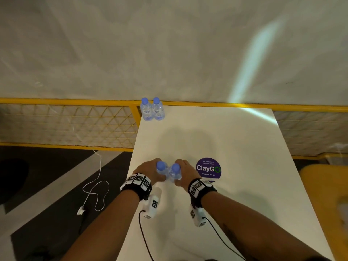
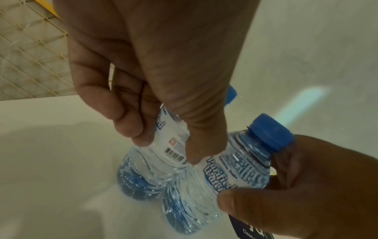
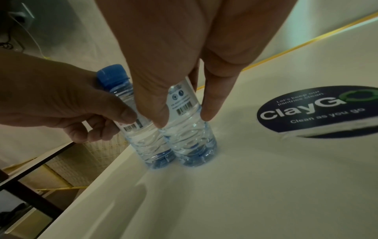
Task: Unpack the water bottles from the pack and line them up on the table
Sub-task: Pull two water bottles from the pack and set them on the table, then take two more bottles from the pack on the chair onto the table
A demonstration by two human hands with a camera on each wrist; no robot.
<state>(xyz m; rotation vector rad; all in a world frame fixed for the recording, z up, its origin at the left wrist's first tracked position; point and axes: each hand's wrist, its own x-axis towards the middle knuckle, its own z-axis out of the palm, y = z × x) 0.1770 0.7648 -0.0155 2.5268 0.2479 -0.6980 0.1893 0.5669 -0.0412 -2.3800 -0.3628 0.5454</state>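
Head view alone: two far bottles (image 1: 152, 109); wrists: each hand's grip around one near bottle (image 2: 175, 155).

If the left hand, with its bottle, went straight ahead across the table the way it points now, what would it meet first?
Probably the two bottles standing at the table's far edge. The left hand points roughly toward them over bare tabletop, though depth and exact line are uncertain from the head view.

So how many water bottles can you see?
4: two far bottles stand at the table's far left corner; the left hand and right hand each grip one.
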